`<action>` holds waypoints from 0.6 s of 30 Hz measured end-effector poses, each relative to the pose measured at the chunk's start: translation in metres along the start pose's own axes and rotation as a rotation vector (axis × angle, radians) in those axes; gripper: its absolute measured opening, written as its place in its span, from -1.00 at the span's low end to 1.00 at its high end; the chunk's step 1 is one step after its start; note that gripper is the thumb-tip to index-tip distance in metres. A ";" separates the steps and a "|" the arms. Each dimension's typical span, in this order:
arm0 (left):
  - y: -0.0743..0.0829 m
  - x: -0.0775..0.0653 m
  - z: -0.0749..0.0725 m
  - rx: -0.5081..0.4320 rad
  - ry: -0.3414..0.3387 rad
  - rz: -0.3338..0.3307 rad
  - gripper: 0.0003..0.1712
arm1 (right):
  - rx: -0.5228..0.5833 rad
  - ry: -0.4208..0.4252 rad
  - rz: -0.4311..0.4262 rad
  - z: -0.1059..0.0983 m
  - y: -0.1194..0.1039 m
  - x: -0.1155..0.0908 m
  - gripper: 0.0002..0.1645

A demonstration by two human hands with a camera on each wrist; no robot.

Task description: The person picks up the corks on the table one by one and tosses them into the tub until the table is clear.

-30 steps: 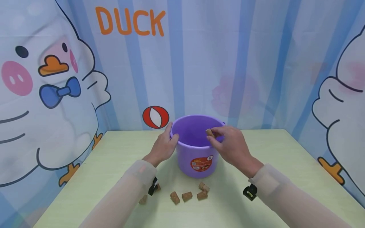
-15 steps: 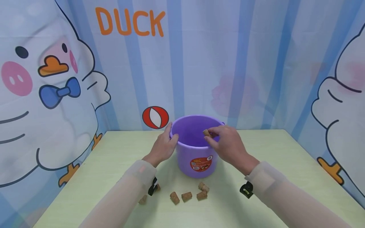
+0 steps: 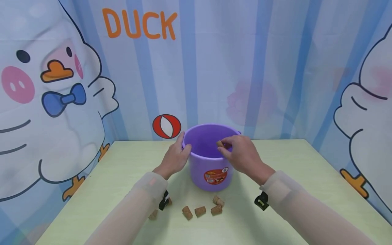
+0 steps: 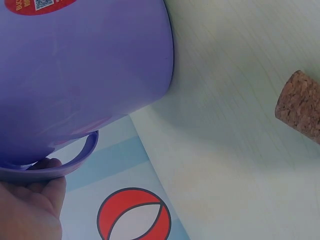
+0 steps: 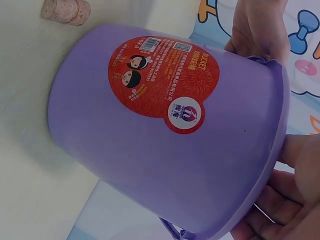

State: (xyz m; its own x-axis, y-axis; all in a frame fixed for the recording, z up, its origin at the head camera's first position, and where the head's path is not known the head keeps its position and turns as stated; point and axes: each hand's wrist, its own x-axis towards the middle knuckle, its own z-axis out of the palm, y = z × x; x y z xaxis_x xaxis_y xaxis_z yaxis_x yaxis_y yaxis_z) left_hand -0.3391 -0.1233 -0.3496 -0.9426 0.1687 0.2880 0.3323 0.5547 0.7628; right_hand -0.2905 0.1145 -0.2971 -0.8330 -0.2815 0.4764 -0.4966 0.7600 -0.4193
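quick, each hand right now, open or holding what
Left hand: holding the purple bucket at its rim.
Right hand: pinching a cork at the bucket's mouth.

Purple bucket (image 3: 211,163), corks (image 3: 200,211) on table (image 3: 294,156)

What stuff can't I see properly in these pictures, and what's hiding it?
Head view: the inside bottom of the round purple plastic bucket, hidden by its front wall.
Head view: part of the brown cork cylinder pinched in the right hand, covered by that hand.
Head view: one brown cork piece, partly behind the black wrist strap.
Head view: small print on the round red label, too tiny.
Left wrist view: another brown cork, cut off by the right edge.
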 end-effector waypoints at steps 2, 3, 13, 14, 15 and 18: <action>0.000 0.000 0.000 -0.002 0.001 -0.001 -0.15 | 0.002 -0.017 0.016 0.000 -0.001 0.001 -0.88; 0.000 0.000 0.000 -0.003 0.002 -0.001 -0.16 | 0.002 -0.026 0.022 0.000 -0.001 0.001 -0.88; -0.001 0.001 0.001 -0.003 0.006 0.003 -0.17 | -0.021 -0.087 0.105 0.000 0.000 0.005 -0.63; -0.001 0.001 0.001 -0.004 0.005 0.004 -0.17 | -0.024 -0.084 0.112 0.000 0.000 0.004 -0.58; -0.001 0.001 0.001 -0.005 0.005 0.004 -0.18 | -0.023 -0.081 0.116 0.000 0.001 0.004 -0.53; 0.000 0.000 0.000 -0.006 0.003 0.003 -0.17 | -0.013 -0.067 0.114 0.001 0.002 0.003 -0.53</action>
State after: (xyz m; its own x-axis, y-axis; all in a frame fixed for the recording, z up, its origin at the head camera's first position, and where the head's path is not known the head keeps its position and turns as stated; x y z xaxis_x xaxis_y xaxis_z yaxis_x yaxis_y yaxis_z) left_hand -0.3390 -0.1228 -0.3498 -0.9415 0.1676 0.2925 0.3356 0.5496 0.7651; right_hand -0.2939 0.1148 -0.2972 -0.8982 -0.2312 0.3738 -0.3954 0.7964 -0.4575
